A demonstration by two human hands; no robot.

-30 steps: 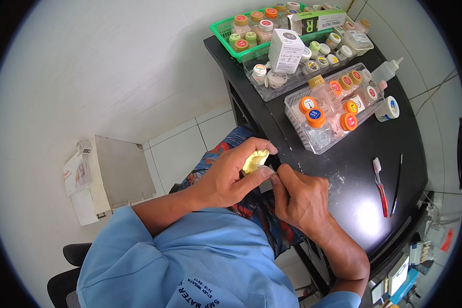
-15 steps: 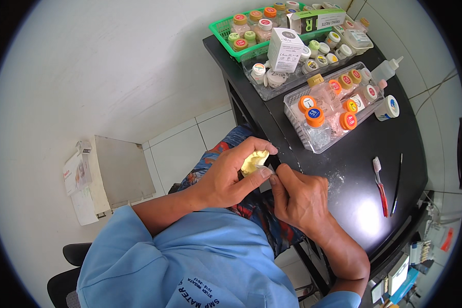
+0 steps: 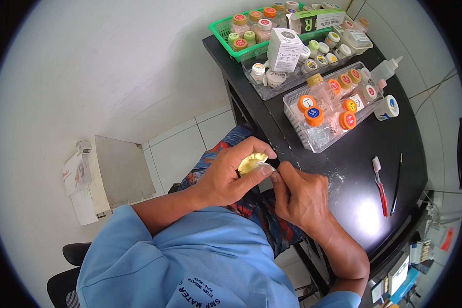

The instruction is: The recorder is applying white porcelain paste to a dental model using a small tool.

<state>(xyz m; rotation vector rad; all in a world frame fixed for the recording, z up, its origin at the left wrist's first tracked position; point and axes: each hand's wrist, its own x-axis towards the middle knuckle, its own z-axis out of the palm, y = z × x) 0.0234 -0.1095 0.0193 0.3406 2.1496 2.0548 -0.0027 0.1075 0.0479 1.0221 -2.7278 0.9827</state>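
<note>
My left hand (image 3: 226,174) is wrapped round a yellow dental plaster cast (image 3: 250,163), its thumb along the near side and its fingers curled over the far side. The cast's hollow, ridged face is turned up above my lap. Beside it, my right hand (image 3: 303,195) is closed in a pinch, thumb against forefinger. From that pinch a thin, pale, pointed tool (image 3: 268,167) reaches to the cast's edge, close to my left thumb. Most of this tool is hidden by my fingers, so its exact kind does not show.
The black table (image 3: 344,205) carries a clear bin (image 3: 313,146) of orange-capped jars. Behind are a green basket (image 3: 218,32), a white box (image 3: 285,50) and a squeeze bottle (image 3: 385,71). A red toothbrush (image 3: 380,187) and a thin black brush (image 3: 397,185) lie to the right.
The cast has tilted and shifted slightly left within my left hand, showing more of its hollow. My right hand has moved only slightly.
</note>
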